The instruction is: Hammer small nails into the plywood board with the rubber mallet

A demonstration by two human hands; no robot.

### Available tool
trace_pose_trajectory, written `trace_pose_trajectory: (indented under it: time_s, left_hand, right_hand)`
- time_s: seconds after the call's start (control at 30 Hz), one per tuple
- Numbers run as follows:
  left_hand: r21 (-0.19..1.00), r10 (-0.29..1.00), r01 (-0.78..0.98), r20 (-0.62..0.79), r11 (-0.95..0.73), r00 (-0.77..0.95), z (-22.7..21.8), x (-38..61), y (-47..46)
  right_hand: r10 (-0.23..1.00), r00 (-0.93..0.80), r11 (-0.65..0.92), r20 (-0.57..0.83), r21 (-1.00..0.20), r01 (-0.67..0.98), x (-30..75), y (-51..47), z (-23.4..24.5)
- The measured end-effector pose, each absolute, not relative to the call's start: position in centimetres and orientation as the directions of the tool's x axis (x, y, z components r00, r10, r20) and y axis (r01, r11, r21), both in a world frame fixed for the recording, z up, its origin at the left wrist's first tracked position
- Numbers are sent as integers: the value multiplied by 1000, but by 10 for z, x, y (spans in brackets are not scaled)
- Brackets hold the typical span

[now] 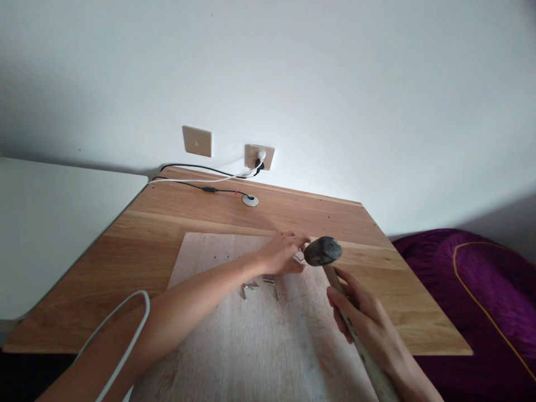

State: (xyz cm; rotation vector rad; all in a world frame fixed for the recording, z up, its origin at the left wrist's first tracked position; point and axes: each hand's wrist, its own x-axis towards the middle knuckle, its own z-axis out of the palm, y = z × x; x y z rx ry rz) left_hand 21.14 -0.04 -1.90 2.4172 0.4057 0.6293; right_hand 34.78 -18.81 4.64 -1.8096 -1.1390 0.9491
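Note:
My right hand [355, 312] is wrapped round the wooden handle of a mallet [323, 251] with a dark, worn head. The mallet head is close to the fingertips of my left hand [285, 251], overlapping them in view. Between the thumb and fingers of that left hand sits a small bent metal piece [298, 257], partly hidden, at the far right part of a pale wooden board [251, 346]. On the board near my left wrist lie more bent metal pieces [250, 287], some of them L-shaped.
The board rests on a wooden desk [402, 290] against a white wall. Black and white cables run to a wall socket [259, 157] and a round cable grommet [250, 200]. A white surface [62, 229] adjoins at left. Purple fabric [481, 290] lies at right. A white cable [136, 329] crosses my left arm.

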Motion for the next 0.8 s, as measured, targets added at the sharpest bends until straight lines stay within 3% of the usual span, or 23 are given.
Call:
trace_pose_trajectory:
  time_s: [0.27, 0.6, 0.8]
  left_hand:
    - [614, 424, 139, 348, -777, 836, -19, 212, -1]
    - [635, 409, 113, 341, -764, 846, -17, 210, 1]
    - [619, 423, 128, 358, -775, 832, -17, 211, 0]
  right_hand:
    - [930, 302, -301, -210, -907, 294, 347, -186, 39]
    - [892, 431, -259, -132, -933, 250, 346, -190, 45]
    - [927, 331, -271, -175, -923, 272, 348, -187, 33]
